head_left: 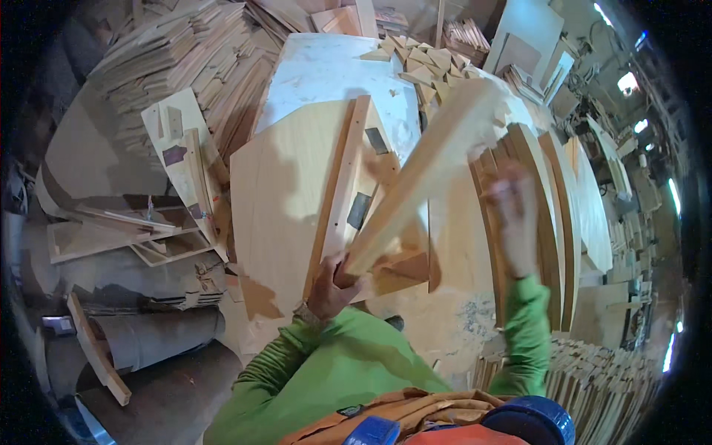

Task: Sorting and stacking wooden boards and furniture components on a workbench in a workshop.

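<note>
My left hand (335, 288) is closed round the near end of a long pale wooden board (415, 178). The board slants up and away to the right, and its far end is blurred. Beneath it lies a wooden frame-like piece with dark rectangular patches (360, 211), bordered by a long brown wooden strip (337, 193). These rest on a broad light wooden panel (276, 178). To the right, my right hand (512, 204) is smeared by motion above or against a row of curved wooden pieces (535, 189); its fingers cannot be made out clearly.
Small triangular wood offcuts (426, 65) lie on a white-topped surface (319, 67) at the back. Stacked boards (178, 52) fill the far left. A narrow wooden jig (182, 148) leans left of the panel. Many thin strips (593, 386) stand at the near right.
</note>
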The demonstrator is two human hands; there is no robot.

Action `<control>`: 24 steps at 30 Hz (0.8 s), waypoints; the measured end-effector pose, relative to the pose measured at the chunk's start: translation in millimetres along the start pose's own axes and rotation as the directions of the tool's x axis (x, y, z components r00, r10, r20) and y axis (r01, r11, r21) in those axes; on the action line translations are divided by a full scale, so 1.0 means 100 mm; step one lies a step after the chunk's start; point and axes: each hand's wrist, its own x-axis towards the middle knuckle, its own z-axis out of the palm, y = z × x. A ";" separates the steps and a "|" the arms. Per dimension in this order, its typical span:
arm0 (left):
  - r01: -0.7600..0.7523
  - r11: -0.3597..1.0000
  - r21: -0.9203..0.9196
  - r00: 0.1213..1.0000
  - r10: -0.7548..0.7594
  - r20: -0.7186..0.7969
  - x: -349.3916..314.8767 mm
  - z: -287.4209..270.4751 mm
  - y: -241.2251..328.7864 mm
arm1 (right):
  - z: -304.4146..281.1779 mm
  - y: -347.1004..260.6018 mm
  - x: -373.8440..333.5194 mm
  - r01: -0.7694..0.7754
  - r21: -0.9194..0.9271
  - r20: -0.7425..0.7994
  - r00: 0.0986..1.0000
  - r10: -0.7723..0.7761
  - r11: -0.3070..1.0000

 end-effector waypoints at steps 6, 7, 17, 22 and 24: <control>0.512 0.855 -0.083 0.849 -0.490 0.195 0.39 -0.28 -0.27 | 0.86 2.83 -0.96 -0.127 -0.517 0.158 0.958 0.241 0.846; 0.430 0.878 -0.211 0.902 -0.412 0.128 0.36 -0.32 -0.51 | 0.97 2.89 -0.98 -0.250 -0.262 0.242 0.918 0.315 0.932; 0.549 0.784 -0.290 0.836 -0.519 0.177 0.58 -0.58 -0.65 | 1.66 2.70 -1.36 -0.461 -0.588 -0.145 0.868 0.474 0.665; 0.584 0.765 -0.272 0.812 -0.548 0.202 0.85 -0.53 -1.31 | 2.10 2.42 -1.21 -0.468 -0.653 -0.128 0.843 0.523 0.595; 0.636 0.426 -0.643 0.771 -0.326 0.547 1.11 -0.56 -1.51 | 2.26 2.35 -1.21 -0.495 -0.672 -0.146 0.817 0.558 0.550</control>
